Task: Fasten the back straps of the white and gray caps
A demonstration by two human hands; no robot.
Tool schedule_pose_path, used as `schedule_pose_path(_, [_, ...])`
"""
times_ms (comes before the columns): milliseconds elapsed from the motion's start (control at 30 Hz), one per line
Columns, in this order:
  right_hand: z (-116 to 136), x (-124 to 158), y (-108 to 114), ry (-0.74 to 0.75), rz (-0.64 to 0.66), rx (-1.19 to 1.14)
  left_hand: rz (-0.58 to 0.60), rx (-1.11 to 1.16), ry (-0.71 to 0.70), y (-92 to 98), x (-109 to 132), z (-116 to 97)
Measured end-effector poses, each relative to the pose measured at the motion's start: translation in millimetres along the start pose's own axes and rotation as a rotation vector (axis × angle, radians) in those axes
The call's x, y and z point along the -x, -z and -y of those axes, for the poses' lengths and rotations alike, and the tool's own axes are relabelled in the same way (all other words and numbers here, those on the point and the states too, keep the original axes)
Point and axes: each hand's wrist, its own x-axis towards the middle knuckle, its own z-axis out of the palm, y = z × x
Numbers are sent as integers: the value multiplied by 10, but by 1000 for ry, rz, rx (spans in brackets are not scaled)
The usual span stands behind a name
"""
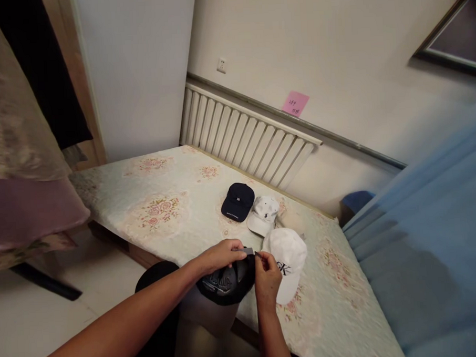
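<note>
A black cap (242, 278) is held over my lap, its grey inside turned partly toward me. My left hand (224, 254) pinches one end of the cap's back strap, where a grey piece shows. On the other side, my right hand (268, 272) grips the other strap end between thumb and fingers. Just beyond my right hand lies a white cap with black letters (290, 250). Farther back on the bed are a smaller white cap (264, 214) and a dark navy cap (238, 201), side by side. How the strap ends meet is too small to tell.
The caps lie on a bed with a flowered cover (199, 201). Behind it, a white radiator (236, 131) runs along the wall. A blue curtain (429, 233) hangs at the right; clothes (22, 103) hang at the left. A pink note (295, 103) is above the radiator.
</note>
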Motion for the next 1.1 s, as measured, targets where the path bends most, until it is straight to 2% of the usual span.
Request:
schedule_pose_path(133, [7,-10,-12,15,-8,-8,19,145,-34,52,-9,-87])
schedule_pose_path(300, [61,-51,-51,35,3,2,-14,168,-89,130,-45,-328])
schedule_pose_path(467, [291,-215,-43,72,19,44,-80,130,-156,243,-89,-683])
schedule_pose_path(567, [476,-368,-4,115,-18,51,-141,104,-215,324,-83,-882])
schedule_pose_path(667, [600,-482,7,191,-75,38,-204,84,-262,398,-55,-977])
schedule_pose_path(767, [588,-488,-50,256,-94,63,-201,-9,-234,440,-18,-908])
schedule_pose_path(900, [422,-324,-202,250,-38,96,-85,-175,-75,410,28,-622])
schedule_pose_path(967, [343,-210,-273,238,-14,94,-54,-150,-25,365,55,-459])
schedule_pose_path(1100, [260,-19,-348,212,1,88,-80,-40,15,256,135,-180])
